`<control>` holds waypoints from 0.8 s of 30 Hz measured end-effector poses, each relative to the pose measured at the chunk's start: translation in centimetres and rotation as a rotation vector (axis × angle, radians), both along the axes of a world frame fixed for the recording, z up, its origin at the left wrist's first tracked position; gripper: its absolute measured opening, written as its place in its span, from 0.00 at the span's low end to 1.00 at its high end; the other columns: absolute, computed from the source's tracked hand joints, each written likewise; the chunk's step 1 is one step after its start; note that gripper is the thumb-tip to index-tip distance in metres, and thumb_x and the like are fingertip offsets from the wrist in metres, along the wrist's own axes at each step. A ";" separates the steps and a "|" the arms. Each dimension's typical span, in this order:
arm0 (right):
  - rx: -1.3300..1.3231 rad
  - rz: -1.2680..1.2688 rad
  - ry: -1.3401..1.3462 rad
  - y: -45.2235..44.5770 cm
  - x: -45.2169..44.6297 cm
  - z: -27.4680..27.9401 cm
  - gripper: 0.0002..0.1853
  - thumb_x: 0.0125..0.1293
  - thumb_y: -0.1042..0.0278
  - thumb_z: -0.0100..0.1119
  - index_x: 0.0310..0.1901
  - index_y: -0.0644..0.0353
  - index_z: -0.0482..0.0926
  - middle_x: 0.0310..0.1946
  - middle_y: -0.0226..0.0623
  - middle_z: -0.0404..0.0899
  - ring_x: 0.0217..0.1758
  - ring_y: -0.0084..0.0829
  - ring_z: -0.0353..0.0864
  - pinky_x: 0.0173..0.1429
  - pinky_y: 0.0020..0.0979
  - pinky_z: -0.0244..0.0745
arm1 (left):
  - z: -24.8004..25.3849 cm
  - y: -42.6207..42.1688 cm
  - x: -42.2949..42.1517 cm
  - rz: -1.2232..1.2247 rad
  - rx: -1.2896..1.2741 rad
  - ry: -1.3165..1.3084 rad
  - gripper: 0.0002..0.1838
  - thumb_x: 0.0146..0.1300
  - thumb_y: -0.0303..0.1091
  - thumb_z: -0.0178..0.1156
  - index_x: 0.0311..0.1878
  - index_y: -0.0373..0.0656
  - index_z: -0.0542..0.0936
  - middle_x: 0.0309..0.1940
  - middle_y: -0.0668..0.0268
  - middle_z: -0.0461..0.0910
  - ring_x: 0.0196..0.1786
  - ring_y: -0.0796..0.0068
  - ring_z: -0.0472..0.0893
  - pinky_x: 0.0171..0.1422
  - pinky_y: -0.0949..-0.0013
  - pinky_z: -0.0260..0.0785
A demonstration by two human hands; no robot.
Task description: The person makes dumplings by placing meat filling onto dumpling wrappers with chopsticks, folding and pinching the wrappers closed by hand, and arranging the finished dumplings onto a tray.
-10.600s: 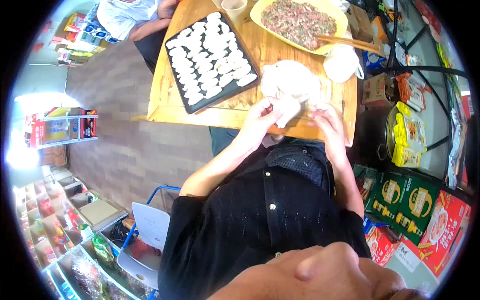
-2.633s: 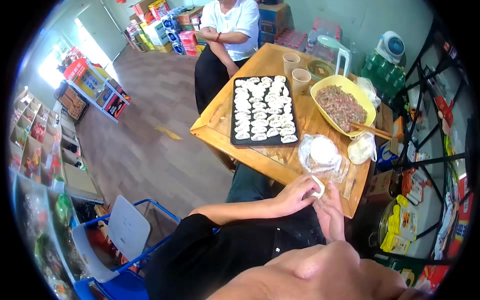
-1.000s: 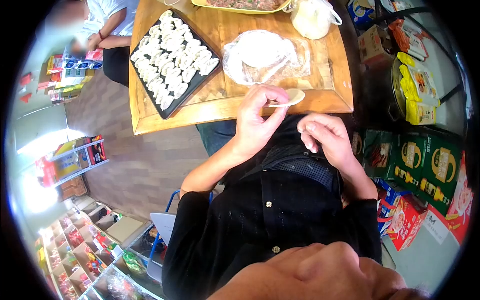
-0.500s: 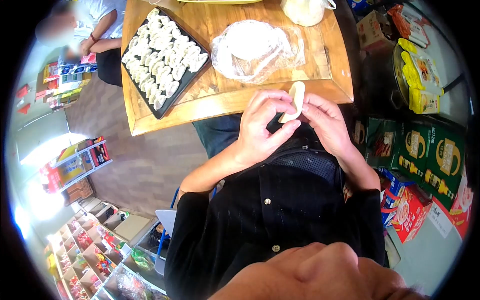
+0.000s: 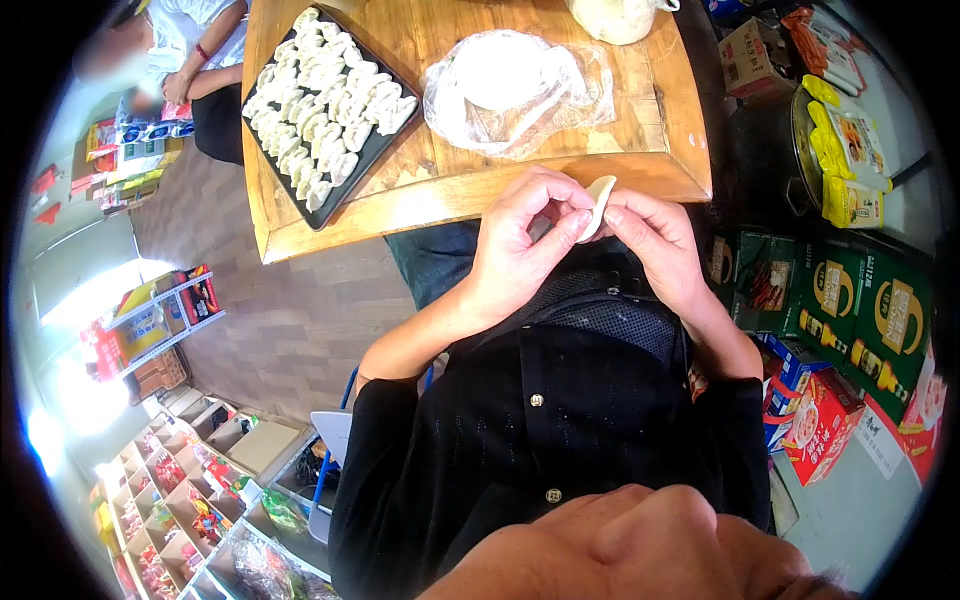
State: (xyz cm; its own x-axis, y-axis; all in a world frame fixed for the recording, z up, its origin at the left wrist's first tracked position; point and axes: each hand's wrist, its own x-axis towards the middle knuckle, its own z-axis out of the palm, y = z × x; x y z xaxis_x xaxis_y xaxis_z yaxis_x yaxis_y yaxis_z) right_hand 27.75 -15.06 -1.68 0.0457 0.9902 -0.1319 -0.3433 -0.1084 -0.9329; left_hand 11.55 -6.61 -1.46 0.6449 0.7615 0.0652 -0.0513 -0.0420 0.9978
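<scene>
Dough wrapper is just beside near edge of table, between two hands: left hand pinches it with thumb and fingers, right hand grasps right side with thumb and fingertips. For good result, I would advise light, even pressure, no strong pulling, because thin dough may tear. Wrapper looks pale, smooth, curved. On table: white round thing, crinkled clear plastic around; on table's left, black flat tray with folded, floury-looking dumplings.
</scene>
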 end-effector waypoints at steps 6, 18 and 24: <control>-0.044 -0.024 0.017 -0.2 0.1 -0.2 0.12 0.74 0.68 0.51 0.45 0.70 0.79 0.36 0.33 0.81 0.41 0.21 0.78 0.50 0.24 0.74 | 0.6 0.0 -0.1 -0.012 0.153 0.059 0.08 0.60 0.20 0.62 0.43 0.37 0.79 0.39 0.62 0.76 0.36 0.76 0.78 0.40 0.74 0.72; -0.036 -0.057 -0.053 -0.1 -0.2 0.2 0.09 0.72 0.73 0.51 0.39 0.68 0.79 0.32 0.29 0.79 0.37 0.17 0.76 0.46 0.22 0.71 | 0.8 -0.2 -0.1 -0.017 0.233 0.099 0.10 0.57 0.19 0.63 0.43 0.37 0.79 0.39 0.62 0.77 0.34 0.74 0.78 0.40 0.73 0.72; -0.007 -0.027 -0.012 -0.1 -0.1 -0.2 0.08 0.71 0.75 0.52 0.35 0.67 0.78 0.30 0.28 0.77 0.35 0.16 0.74 0.41 0.20 0.70 | 0.6 -0.4 -0.1 -0.015 0.213 0.093 0.09 0.57 0.19 0.64 0.41 0.37 0.79 0.38 0.62 0.77 0.33 0.75 0.78 0.39 0.74 0.72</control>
State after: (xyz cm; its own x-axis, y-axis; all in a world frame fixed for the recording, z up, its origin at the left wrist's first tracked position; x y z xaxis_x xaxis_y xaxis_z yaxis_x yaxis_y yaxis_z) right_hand 27.65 -15.14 -1.89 0.0740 0.9877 -0.1378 -0.3345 -0.1056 -0.9365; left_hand 11.47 -6.99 -0.85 0.6671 0.7269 0.1629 0.0384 -0.2519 0.9670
